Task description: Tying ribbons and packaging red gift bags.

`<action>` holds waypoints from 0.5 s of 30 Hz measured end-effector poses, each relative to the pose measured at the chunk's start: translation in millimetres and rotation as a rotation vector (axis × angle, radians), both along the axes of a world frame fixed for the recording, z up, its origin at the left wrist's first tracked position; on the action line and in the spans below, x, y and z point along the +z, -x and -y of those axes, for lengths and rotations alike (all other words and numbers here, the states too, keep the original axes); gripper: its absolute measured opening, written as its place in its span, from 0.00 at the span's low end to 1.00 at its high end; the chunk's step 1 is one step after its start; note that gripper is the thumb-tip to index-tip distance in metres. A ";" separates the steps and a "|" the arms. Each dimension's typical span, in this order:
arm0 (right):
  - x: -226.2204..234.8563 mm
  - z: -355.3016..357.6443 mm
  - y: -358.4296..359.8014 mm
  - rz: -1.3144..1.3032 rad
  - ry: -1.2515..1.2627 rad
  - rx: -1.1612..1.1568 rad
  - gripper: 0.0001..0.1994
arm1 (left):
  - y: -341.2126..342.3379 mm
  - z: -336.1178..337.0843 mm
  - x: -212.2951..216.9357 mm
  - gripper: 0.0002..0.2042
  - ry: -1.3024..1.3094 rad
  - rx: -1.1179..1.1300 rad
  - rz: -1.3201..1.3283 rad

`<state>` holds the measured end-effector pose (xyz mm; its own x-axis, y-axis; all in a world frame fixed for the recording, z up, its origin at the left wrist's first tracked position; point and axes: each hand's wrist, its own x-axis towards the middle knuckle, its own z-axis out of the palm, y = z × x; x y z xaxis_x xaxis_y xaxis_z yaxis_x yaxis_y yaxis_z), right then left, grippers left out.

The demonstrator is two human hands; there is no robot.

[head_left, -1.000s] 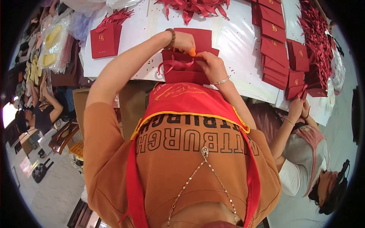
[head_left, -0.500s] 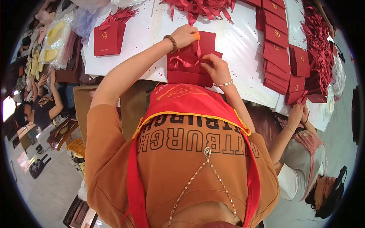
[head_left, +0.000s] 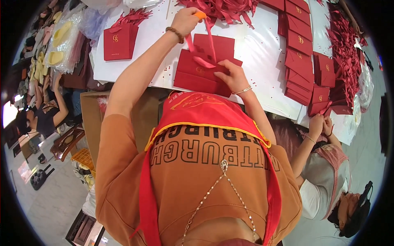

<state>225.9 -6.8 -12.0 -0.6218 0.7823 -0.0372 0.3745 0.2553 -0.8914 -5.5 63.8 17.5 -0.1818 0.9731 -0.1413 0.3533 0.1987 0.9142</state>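
Across a white-covered table [head_left: 262, 49], red gift bags and ribbon are surrounding a person working bare-handed. At far left, yellow shoes [head_left: 54, 57] are lying in clear plastic; beside them a cluster of red bags [head_left: 119, 44] is sitting close together, ribbons bunched above, perhaps to keep the set tidy. Toward the middle, the left hand [head_left: 185, 21], an orange cover [head_left: 200, 15] showing on one digit, is holding a red ribbon [head_left: 211, 41] above the work, its fingers bunched narrowly, apparently keeping the strip drawn out; the exact grip is staying hidden. Below it, the red bag [head_left: 191, 61] is lying by the table's near edge. At that bag's right side, the right hand [head_left: 234, 77] is resting, thumb and forefinger slightly parted, seemingly steadying it; whether the fingertips are also pinching ribbon, one cannot tell. Farther right, a row of red bags [head_left: 297, 74] is overlapping like shingles, likely saving space, while a co-worker [head_left: 318, 176] is reaching in from below. Along the edges, the apron [head_left: 205, 106] is crowding the bag's lower side, a ribbon heap [head_left: 225, 8] is bounding the far side, and a broad white strip, flecked red, is giving the right hand more room sideways.
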 end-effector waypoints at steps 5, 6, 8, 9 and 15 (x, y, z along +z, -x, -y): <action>6.6 -6.3 -15.3 -0.494 0.627 -0.069 0.10 | 31.6 23.3 -15.7 0.10 0.039 0.054 0.760; 8.3 -7.2 -14.4 -0.494 0.618 -0.071 0.10 | 29.5 35.1 -26.8 0.11 0.146 -0.132 0.748; 4.8 -7.5 -8.3 -0.657 0.711 -0.095 0.11 | -11.9 62.9 -43.6 0.11 0.287 -0.273 0.781; 1.3 -9.4 -6.9 -0.664 0.697 -0.066 0.11 | -36.1 74.6 -22.2 0.12 0.383 -0.182 0.963; 1.7 -20.6 2.9 -0.594 0.555 -0.358 0.10 | -46.5 83.9 -33.2 0.16 0.327 -0.046 0.995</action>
